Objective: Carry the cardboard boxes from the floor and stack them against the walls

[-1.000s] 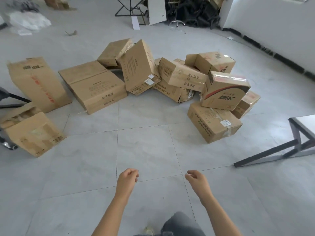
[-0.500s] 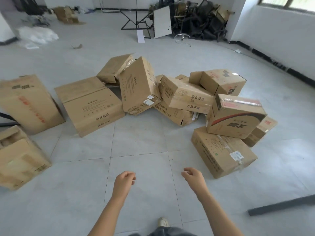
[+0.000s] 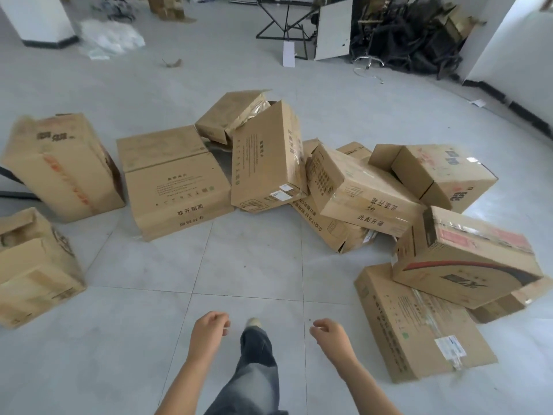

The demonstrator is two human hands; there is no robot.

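Ahead on tiles (image 3: pixel 254 259): boxes (image 3: pixel 176 187); left hand (image 3: pixel 208 332), right hand (image 3: pixel 332 339) loosely curled, empty.

I've closed on the pile of cardboard boxes (image 3: pixel 269 163) over the last second. The labelled box (image 3: pixel 419 322) on my right, which lay well ahead, now sits near my right hand (image 3: pixel 330 336). A leg (image 3: pixel 254 369) in grey jeans has swung forward between that hand and my left hand (image 3: pixel 209 330), and its shoe (image 3: pixel 253 322) is further ahead than half a second ago. My view has lifted too, so the heap of black chairs (image 3: pixel 413 40) at the far end shows fully. The black table frame on my right has dropped out of sight.
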